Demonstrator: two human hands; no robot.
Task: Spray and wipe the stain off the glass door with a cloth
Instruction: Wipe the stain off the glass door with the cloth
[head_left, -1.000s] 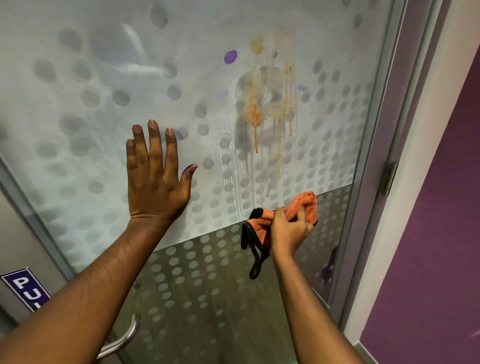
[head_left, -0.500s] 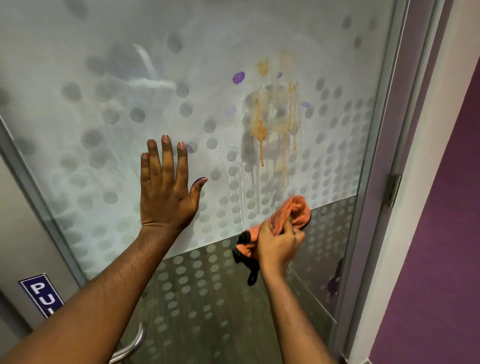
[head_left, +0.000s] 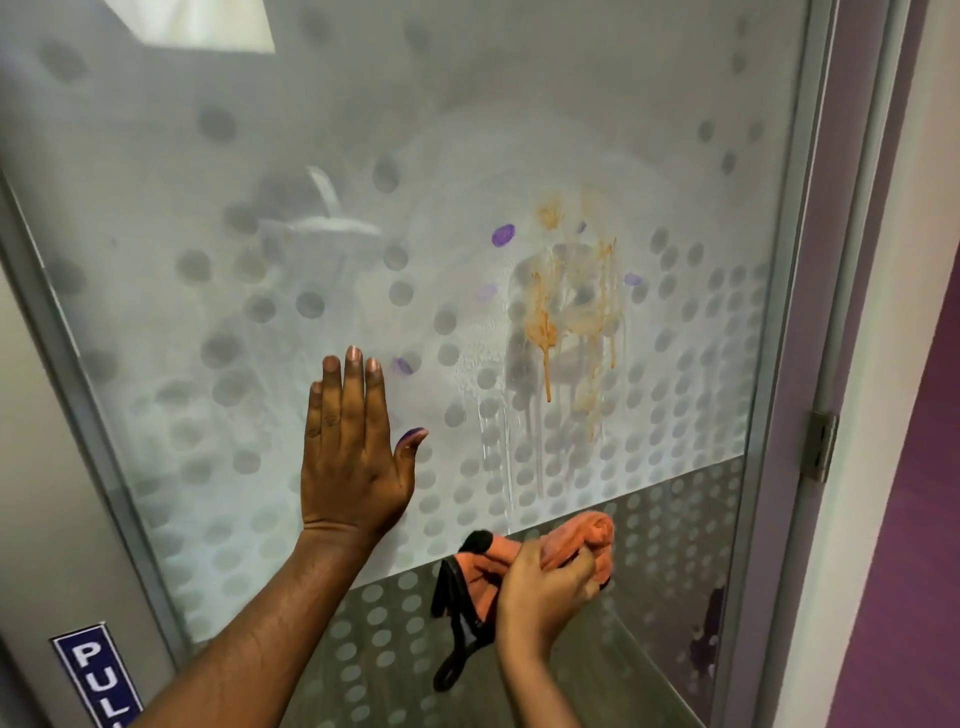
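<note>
Far right: flat purple painted wall (head_left: 930, 545), in shade. Just left of it, off-white plastered wall strip (head_left: 914, 260), top to bottom, brighter. Next left, touching it: tall grey-lilac metal door jamb (head_left: 852, 208). Small silver metal hinge (head_left: 820, 446) mounted mid-height on the jamb. Left edge: plain grey flat panel (head_left: 47, 467), bearing a blue rectangular sign with white letters "PULL" (head_left: 96, 675) at the bottom, partly cut off. Top left: bright white rectangular light patch (head_left: 202, 23), blurred.

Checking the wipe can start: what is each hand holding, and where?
The right hand grips the orange cloth around its bunched middle; the left hand holds nothing.
</note>
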